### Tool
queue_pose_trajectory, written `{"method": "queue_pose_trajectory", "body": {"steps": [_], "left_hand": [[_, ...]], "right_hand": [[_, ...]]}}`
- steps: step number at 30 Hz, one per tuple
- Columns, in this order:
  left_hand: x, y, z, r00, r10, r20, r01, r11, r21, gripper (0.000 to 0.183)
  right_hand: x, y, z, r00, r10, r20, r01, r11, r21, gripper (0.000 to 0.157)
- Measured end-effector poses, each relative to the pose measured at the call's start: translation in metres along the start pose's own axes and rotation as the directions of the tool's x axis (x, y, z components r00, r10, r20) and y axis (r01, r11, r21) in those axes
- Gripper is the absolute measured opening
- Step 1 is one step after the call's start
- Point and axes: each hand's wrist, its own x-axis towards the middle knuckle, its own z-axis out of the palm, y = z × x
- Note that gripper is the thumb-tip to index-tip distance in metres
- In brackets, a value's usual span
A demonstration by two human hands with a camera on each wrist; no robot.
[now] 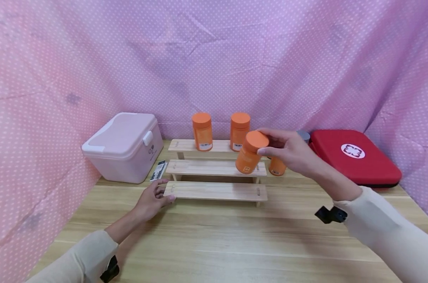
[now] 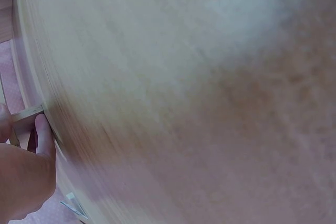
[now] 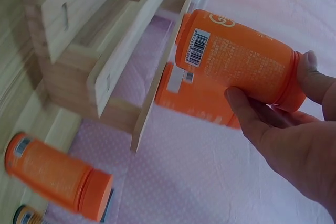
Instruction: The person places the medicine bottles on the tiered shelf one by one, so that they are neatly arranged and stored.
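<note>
My right hand (image 1: 292,153) grips an orange bottle (image 1: 247,160) near its cap, with fingers and thumb on opposite sides. The bottle hangs slightly tilted above the right end of the middle step of a three-tier wooden rack (image 1: 214,190). In the right wrist view the held bottle (image 3: 241,61) shows a barcode and small print. On the rack's top step stand two more orange bottles, one to the left (image 1: 202,135) and one to the right (image 1: 239,129). My left hand (image 1: 152,202) holds the left end of the lowest step, thumb at its front edge.
Another orange bottle (image 1: 277,167) stands on the table right of the rack, partly behind my right hand. Behind it shows a grey lid (image 1: 303,136). A red case (image 1: 355,157) lies at right; a pale pink lidded box (image 1: 125,147) and a printed packet (image 1: 159,170) are at left.
</note>
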Motion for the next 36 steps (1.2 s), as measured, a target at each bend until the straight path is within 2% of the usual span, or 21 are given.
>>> {"method": "queue_pose_trajectory", "body": {"steps": [8,18,25,36], "left_hand": [[0.001,-0.001,0.001,1.0,-0.01,0.001,0.01,1.0,0.001,0.061],[0.003,-0.001,0.002,1.0,-0.009,0.003,0.009,1.0,0.006,0.061],[0.003,-0.001,0.002,1.0,0.002,0.004,-0.002,1.0,0.001,0.061],[0.003,-0.001,0.0,1.0,-0.003,-0.003,0.003,1.0,0.005,0.061]], "right_hand": [[0.034,0.0,0.04,0.997,-0.057,0.057,0.054,0.997,0.063,0.046],[0.066,-0.008,0.078,0.993,-0.066,0.1,0.063,0.998,0.031,0.033],[0.081,-0.014,0.094,0.994,-0.037,0.107,0.039,0.999,-0.021,0.03],[0.088,-0.012,0.107,0.996,0.025,0.088,-0.021,0.999,-0.04,0.027]]}}
